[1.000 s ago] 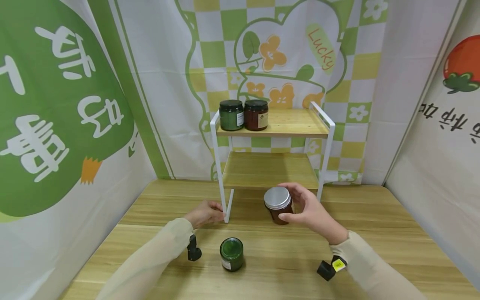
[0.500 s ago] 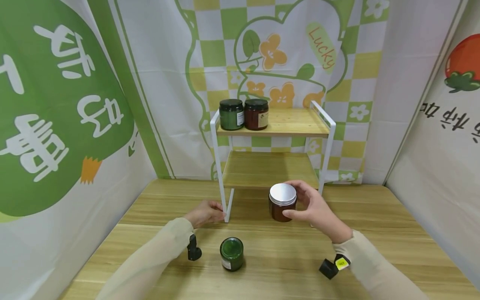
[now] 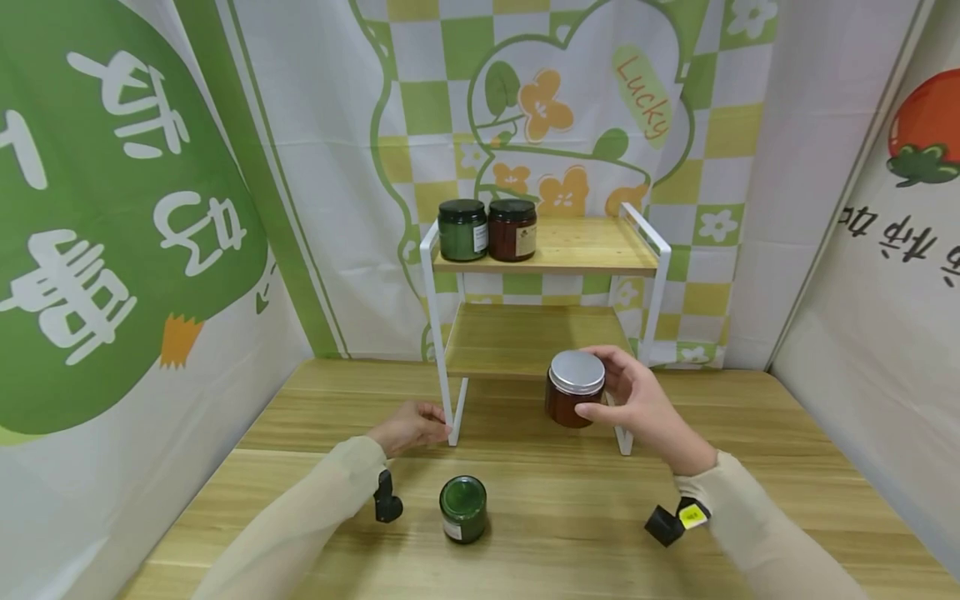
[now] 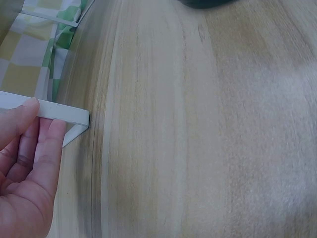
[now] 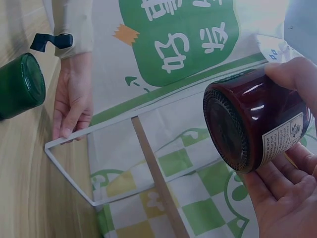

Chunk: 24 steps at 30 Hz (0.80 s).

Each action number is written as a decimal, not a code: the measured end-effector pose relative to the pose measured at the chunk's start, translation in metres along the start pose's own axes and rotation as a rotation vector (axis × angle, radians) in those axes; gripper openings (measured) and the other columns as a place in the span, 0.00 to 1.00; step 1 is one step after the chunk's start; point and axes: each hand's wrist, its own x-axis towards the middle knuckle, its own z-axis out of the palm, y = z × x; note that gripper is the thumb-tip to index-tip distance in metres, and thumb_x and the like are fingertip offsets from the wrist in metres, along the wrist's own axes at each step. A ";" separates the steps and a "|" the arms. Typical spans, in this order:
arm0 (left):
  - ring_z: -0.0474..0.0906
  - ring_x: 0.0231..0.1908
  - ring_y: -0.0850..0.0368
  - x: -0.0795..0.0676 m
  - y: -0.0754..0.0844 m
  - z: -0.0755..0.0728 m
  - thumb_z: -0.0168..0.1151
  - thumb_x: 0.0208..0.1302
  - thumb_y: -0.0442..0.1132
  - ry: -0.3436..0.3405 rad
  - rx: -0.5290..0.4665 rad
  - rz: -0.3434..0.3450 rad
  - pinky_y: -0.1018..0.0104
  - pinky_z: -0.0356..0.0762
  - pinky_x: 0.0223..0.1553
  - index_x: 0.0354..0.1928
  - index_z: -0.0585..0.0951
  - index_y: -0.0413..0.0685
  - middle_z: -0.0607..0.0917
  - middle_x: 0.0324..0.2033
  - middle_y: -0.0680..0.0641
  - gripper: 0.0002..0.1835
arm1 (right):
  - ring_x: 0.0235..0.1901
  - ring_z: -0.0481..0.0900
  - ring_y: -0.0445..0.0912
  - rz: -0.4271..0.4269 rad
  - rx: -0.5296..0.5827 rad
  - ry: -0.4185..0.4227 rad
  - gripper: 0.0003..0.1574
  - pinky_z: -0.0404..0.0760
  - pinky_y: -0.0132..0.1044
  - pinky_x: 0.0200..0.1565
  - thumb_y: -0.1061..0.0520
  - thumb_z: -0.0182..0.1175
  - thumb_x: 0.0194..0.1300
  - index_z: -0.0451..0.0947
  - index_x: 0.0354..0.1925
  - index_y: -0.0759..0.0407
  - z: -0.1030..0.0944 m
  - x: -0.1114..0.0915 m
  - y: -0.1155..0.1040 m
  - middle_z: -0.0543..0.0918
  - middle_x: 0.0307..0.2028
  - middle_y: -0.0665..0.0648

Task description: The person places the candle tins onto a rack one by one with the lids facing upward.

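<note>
My right hand (image 3: 642, 410) grips an amber glass jar (image 3: 570, 403) with a silver lid, thumb on the near side and fingers behind. It is held off the table, in front of the middle board of a small shelf rack (image 3: 542, 343). In the right wrist view, the jar's ridged base (image 5: 227, 130) and a cream label show. At the left, my left hand (image 3: 411, 428) pinches the foot of the rack's white front leg (image 4: 64, 113) between thumb and fingers. A green glass jar (image 3: 463, 510) stands on the table between my forearms.
On the rack's top board, a green jar (image 3: 462, 232) and a dark red jar (image 3: 512, 232), both with black lids, stand side by side at the left. Printed cloth (image 3: 337, 183) surrounds the wooden table (image 3: 315, 533) at the back and sides.
My right hand has lifted the amber jar higher and slightly to the right, and the jar has turned more upright. The left hand stays on the rack's leg.
</note>
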 end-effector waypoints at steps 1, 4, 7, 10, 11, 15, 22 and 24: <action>0.81 0.39 0.56 0.000 0.000 0.000 0.55 0.65 0.22 0.002 -0.002 -0.003 0.62 0.81 0.51 0.41 0.73 0.33 0.79 0.34 0.45 0.05 | 0.50 0.77 0.39 -0.004 0.005 0.002 0.37 0.78 0.26 0.52 0.73 0.66 0.54 0.63 0.60 0.72 -0.001 0.001 -0.001 0.77 0.52 0.48; 0.81 0.38 0.56 0.001 -0.001 0.000 0.56 0.64 0.23 0.008 -0.005 -0.004 0.62 0.82 0.50 0.41 0.74 0.33 0.79 0.34 0.44 0.05 | 0.50 0.77 0.39 -0.001 0.013 0.008 0.37 0.78 0.27 0.52 0.74 0.66 0.53 0.63 0.60 0.72 -0.004 0.005 -0.005 0.77 0.52 0.48; 0.81 0.38 0.56 0.001 -0.001 0.000 0.57 0.63 0.23 0.013 -0.008 -0.008 0.63 0.82 0.50 0.41 0.74 0.33 0.79 0.35 0.43 0.06 | 0.50 0.78 0.40 0.011 0.003 0.014 0.38 0.79 0.27 0.51 0.74 0.67 0.53 0.63 0.60 0.70 -0.008 0.010 -0.011 0.77 0.52 0.48; 0.81 0.39 0.56 0.001 -0.001 0.000 0.58 0.63 0.24 0.011 -0.008 -0.013 0.64 0.82 0.50 0.42 0.73 0.33 0.79 0.36 0.43 0.07 | 0.51 0.78 0.40 0.016 -0.023 0.018 0.38 0.79 0.27 0.52 0.73 0.67 0.53 0.64 0.61 0.69 -0.012 0.015 -0.018 0.77 0.52 0.49; 0.81 0.39 0.56 0.001 -0.001 0.000 0.58 0.63 0.24 0.009 -0.004 -0.011 0.64 0.82 0.50 0.42 0.73 0.32 0.79 0.36 0.43 0.07 | 0.50 0.78 0.40 0.019 -0.032 0.022 0.38 0.79 0.27 0.52 0.73 0.68 0.53 0.64 0.61 0.68 -0.013 0.017 -0.021 0.77 0.52 0.49; 0.81 0.39 0.56 0.001 -0.002 -0.002 0.58 0.64 0.25 0.002 -0.003 -0.005 0.64 0.82 0.50 0.42 0.73 0.32 0.78 0.36 0.43 0.07 | 0.51 0.78 0.39 0.023 -0.039 0.038 0.38 0.79 0.27 0.52 0.72 0.68 0.53 0.65 0.60 0.63 -0.018 0.026 -0.033 0.78 0.52 0.48; 0.81 0.40 0.55 0.001 -0.002 -0.002 0.59 0.64 0.26 0.003 -0.004 -0.006 0.65 0.82 0.49 0.43 0.73 0.32 0.78 0.35 0.45 0.08 | 0.49 0.80 0.39 0.012 -0.016 0.062 0.35 0.81 0.27 0.49 0.73 0.66 0.55 0.67 0.59 0.60 -0.028 0.046 -0.057 0.78 0.51 0.50; 0.81 0.40 0.55 0.001 -0.002 -0.002 0.59 0.64 0.25 0.004 -0.003 -0.005 0.65 0.82 0.49 0.43 0.73 0.32 0.78 0.35 0.45 0.07 | 0.49 0.80 0.39 0.009 -0.014 0.076 0.34 0.81 0.27 0.48 0.73 0.66 0.55 0.67 0.59 0.61 -0.030 0.052 -0.064 0.78 0.50 0.51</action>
